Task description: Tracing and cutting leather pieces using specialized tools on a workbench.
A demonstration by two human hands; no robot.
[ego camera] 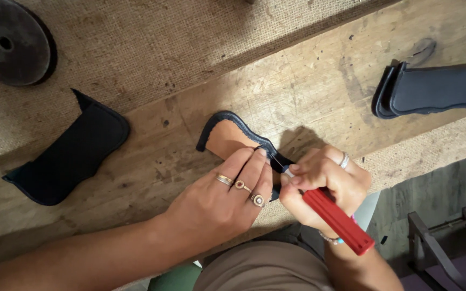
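From the head camera, the left hand (223,200) presses flat, fingers spread, on a tan leather piece with a black bound edge (226,138) lying on the worn wooden workbench (308,86). The right hand (322,186) clenches a red-handled tool (338,220), its thin metal tip touching the piece's edge.

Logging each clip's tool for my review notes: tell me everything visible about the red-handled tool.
The red-handled tool has a long, flat-sided handle that looks like plastic and a thin metal point at its front end. The right hand grips the handle near the front, so its rear end sticks out down and to the right past the wrist. The point slants up-left and meets the dark edge of the tan leather piece, which the left hand presses onto the wooden bench.
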